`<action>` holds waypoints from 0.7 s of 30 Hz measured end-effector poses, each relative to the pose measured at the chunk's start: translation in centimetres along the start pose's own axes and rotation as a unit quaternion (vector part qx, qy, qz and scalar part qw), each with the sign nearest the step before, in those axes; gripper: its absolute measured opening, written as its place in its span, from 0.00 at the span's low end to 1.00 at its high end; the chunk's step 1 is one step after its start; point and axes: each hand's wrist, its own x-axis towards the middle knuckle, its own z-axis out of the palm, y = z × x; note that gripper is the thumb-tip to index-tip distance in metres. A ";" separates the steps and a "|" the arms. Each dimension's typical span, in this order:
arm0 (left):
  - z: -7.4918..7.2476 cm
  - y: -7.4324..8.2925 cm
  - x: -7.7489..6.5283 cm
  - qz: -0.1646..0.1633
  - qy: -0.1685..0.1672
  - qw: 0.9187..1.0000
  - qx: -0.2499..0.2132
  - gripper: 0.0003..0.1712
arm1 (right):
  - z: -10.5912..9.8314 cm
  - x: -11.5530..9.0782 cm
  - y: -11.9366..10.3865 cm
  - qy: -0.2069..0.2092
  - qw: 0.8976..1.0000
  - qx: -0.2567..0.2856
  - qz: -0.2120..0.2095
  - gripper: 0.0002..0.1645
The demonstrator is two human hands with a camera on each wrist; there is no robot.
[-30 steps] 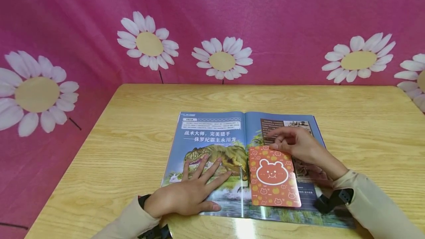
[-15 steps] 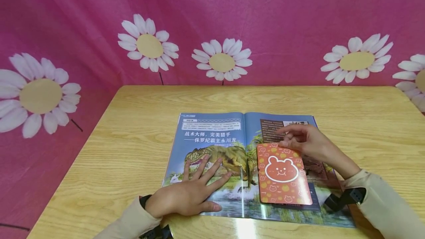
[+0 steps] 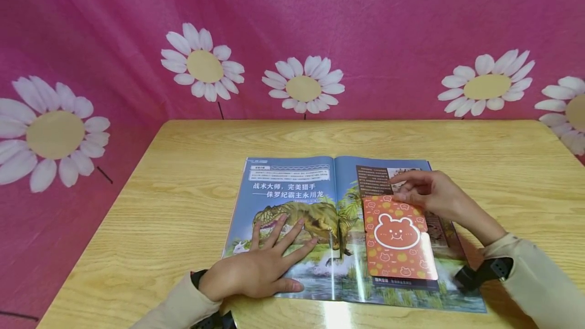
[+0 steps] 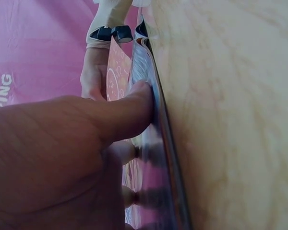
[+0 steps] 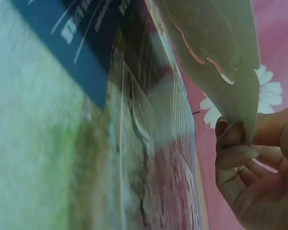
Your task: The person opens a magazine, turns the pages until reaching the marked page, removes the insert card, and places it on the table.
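Observation:
An open magazine [image 3: 292, 166] with a dinosaur picture across its pages lies on the wooden table. My left hand [image 3: 256, 270] rests flat on the left page, fingers spread; in the left wrist view its thumb [image 4: 134, 108] presses near the page edge. With thumb and curled fingers, my right hand [image 3: 436, 197] pinches the top edge of an orange card [image 3: 397, 258] printed with a white-outlined bear face. The card hangs over the right page and hides part of its text and pictures. From the right wrist, the card's pale back [image 5: 240, 57] shows, raised off the page.
The wooden table [image 3: 173, 192] extends around the magazine on all sides. Behind it hangs a pink cloth [image 3: 384, 24] printed with large white daisies. Dark camera mounts are strapped at both wrists, the right one [image 3: 484, 273] over the magazine's right edge.
My right hand has carried the orange card to the right across the right page, uncovering more of the picture near the fold. The left hand has stayed in place.

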 end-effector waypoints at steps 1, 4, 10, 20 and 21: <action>0.0 0.0 0.0 0.000 0.001 1.000 0.002 0.42 | -0.1 0.0 0.1 0.001 1.000 0.001 -0.003 0.20; 0.0 0.0 0.0 0.001 0.000 1.000 0.004 0.42 | -0.4 -0.1 0.4 0.005 1.000 0.006 -0.007 0.19; -0.1 -0.2 0.2 0.000 -0.007 1.000 0.004 0.42 | -0.9 -0.5 1.0 0.020 1.000 0.004 -0.011 0.20; 0.0 -0.3 0.1 0.004 -0.008 1.000 0.001 0.42 | -1.9 -1.4 1.8 0.035 0.999 0.013 0.008 0.20; -0.1 -0.4 0.1 0.004 -0.009 1.000 0.000 0.42 | -2.0 -1.5 1.9 0.038 0.999 0.011 0.009 0.20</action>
